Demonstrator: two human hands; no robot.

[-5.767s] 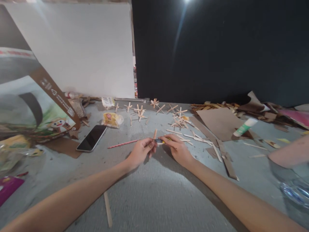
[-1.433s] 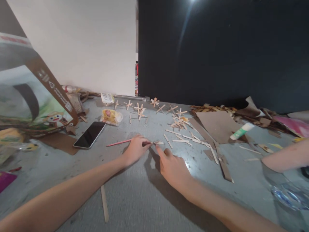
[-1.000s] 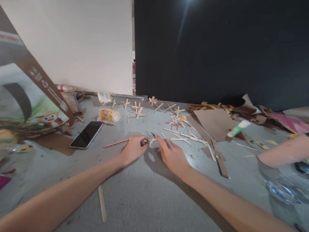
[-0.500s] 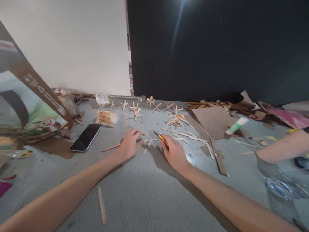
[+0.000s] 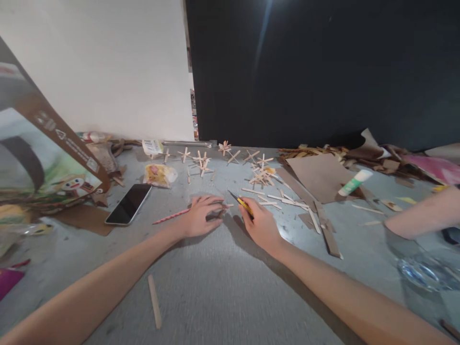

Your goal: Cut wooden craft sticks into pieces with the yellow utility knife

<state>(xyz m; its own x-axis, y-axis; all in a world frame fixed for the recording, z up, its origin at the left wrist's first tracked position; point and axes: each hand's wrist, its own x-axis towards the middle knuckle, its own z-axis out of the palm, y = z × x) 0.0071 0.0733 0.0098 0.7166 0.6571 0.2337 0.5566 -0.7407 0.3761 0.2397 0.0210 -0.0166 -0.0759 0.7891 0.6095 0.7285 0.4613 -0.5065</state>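
Note:
My right hand (image 5: 262,225) is closed round a yellow and black craft knife (image 5: 246,206), its thin tip pointing away to the upper left. Opposite it, my left hand (image 5: 201,215) reaches over a pair of small wooden craft sticks (image 5: 230,205), thumb and fingers apart. Only a stick end shows beyond its fingertips; whether the fingers press on the wood I cannot tell. A red-and-white striped stick (image 5: 170,217) lies partly beneath the left hand. Right of the knife, loose craft sticks (image 5: 287,201) lie scattered.
Crossed-stick pieces (image 5: 203,163) stand farther back. A phone (image 5: 128,205) and a wrapped snack (image 5: 160,175) lie left. Cardboard (image 5: 318,177), a glue stick (image 5: 355,183) and another person's arm (image 5: 424,213) are right. One craft stick (image 5: 154,302) lies near me.
My left hand has shifted right and come down over the crossed sticks, now covering most of them. The right hand keeps the knife in nearly the same place.

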